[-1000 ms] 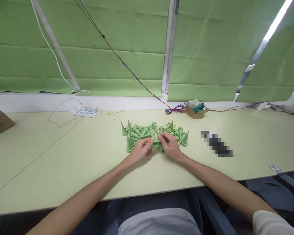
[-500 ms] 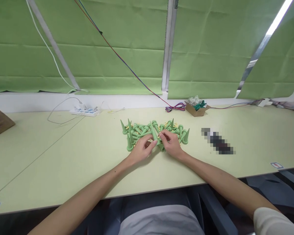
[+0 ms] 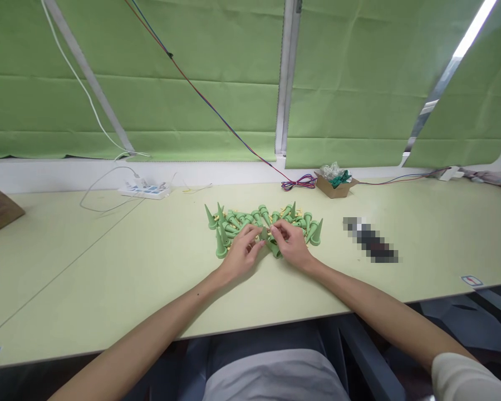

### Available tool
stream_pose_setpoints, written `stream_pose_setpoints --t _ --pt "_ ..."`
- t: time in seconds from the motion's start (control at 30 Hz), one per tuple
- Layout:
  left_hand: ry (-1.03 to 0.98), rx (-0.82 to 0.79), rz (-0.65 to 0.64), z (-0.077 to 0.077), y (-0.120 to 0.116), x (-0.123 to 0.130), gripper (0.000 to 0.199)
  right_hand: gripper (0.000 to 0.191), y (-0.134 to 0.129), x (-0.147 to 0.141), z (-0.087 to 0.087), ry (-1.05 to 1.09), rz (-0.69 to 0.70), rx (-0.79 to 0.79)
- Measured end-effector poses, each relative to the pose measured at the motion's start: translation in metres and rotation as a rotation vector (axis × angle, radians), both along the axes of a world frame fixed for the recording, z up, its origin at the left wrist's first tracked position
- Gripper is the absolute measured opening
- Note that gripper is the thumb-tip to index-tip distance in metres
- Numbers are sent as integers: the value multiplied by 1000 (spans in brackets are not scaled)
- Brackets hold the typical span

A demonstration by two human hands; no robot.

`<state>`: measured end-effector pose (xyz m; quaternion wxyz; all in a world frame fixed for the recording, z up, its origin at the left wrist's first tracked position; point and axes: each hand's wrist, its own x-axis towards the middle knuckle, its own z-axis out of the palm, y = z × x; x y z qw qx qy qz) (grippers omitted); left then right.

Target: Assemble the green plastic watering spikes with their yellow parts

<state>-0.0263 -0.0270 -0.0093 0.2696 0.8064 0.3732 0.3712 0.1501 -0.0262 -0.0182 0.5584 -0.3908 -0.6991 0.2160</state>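
Nearest to us, below the table's (image 3: 275,301) front edge, we see the pale shirt (image 3: 271,376) in our lap. Just past that edge, our left hand (image 3: 240,256) curls around one green spike (image 3: 264,235), which seems held between thumb and fingers. Our right hand (image 3: 293,246) has its fingertips drawn in close at the spike's right side — whether they pinch something small, we can't make out.

So the spike sits between our two hands, rightward of the left and leftward of the right, with the left thumb nearer its lower end. It looks short from here, so we judge that its long axis runs close to our line of sight rather than across it. Another spike (image 3: 274,249) lies just below and to its right, wide end toward us.

Beyond our fingers spreads a heap of spikes (image 3: 221,245) — some upright, others lying — with yellow bits (image 3: 299,212) among them. Farther back stand a cardboard box (image 3: 338,192) and a power strip (image 3: 146,192), then green blinds (image 3: 192,117).
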Motion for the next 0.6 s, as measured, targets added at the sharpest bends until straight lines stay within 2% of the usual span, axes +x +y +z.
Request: stream_pose_setpoints --t 0.37,0.6 --pt "-25 31 61 -1 0 2 30 32 2 2 1 -8 8 -61" --pt "-128 -125 137 3 -3 5 25 33 3 5 0 -29 -56 -9"
